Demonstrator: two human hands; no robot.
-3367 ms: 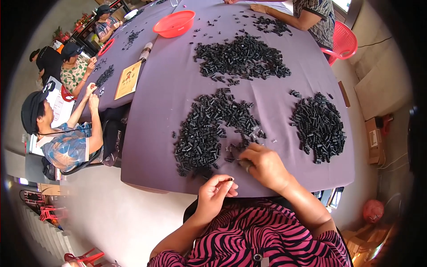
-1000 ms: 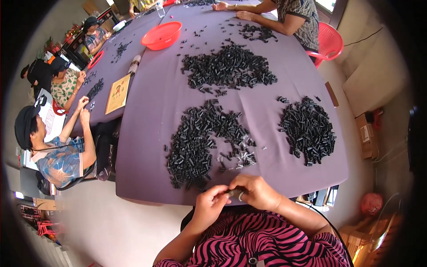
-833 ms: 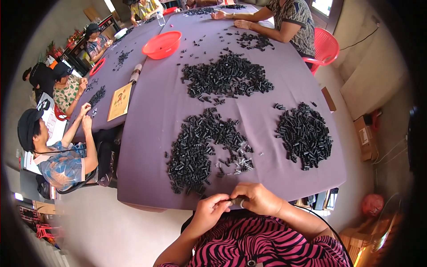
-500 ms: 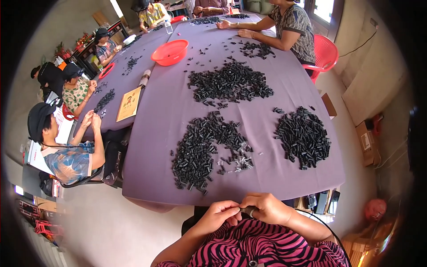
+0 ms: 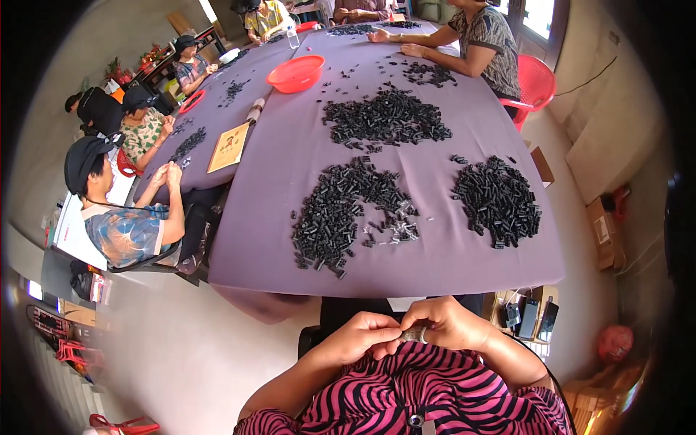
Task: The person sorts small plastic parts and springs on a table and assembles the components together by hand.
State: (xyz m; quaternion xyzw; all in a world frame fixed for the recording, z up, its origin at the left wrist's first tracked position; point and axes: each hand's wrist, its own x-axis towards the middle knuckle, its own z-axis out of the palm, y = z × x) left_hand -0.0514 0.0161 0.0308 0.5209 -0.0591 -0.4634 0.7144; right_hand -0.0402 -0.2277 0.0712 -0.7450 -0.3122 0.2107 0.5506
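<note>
In front of my body, just off the near table edge, my left hand point(image 5: 366, 337) and my right hand point(image 5: 448, 328) meet with their fingertips pinched together. Whatever they pinch is too small or too covered to make out. A brownish-grey wrapping with a pale band point(image 5: 415, 334) shows by the right fingers; I cannot tell whether it is worn on a finger or held. Beyond my hands lies a curved pile of small black tube-like pieces point(image 5: 324, 228), with small clear pieces point(image 5: 403, 229) at its inner side. A rounder black pile point(image 5: 498, 204) sits to the right.
A wide black pile point(image 5: 388, 117) lies farther up the purple-clothed table point(image 5: 254, 246). Behind it stand a red basin point(image 5: 296, 75) and a clear bottle point(image 5: 292, 38). A yellow booklet point(image 5: 228, 149) is at the left. Several people sit around, one on a red chair point(image 5: 535, 83).
The whole view has shifted, so the table and piles appear higher and slightly to the right. My hands stay together, with the wrapped, pale-banded thing showing more plainly.
</note>
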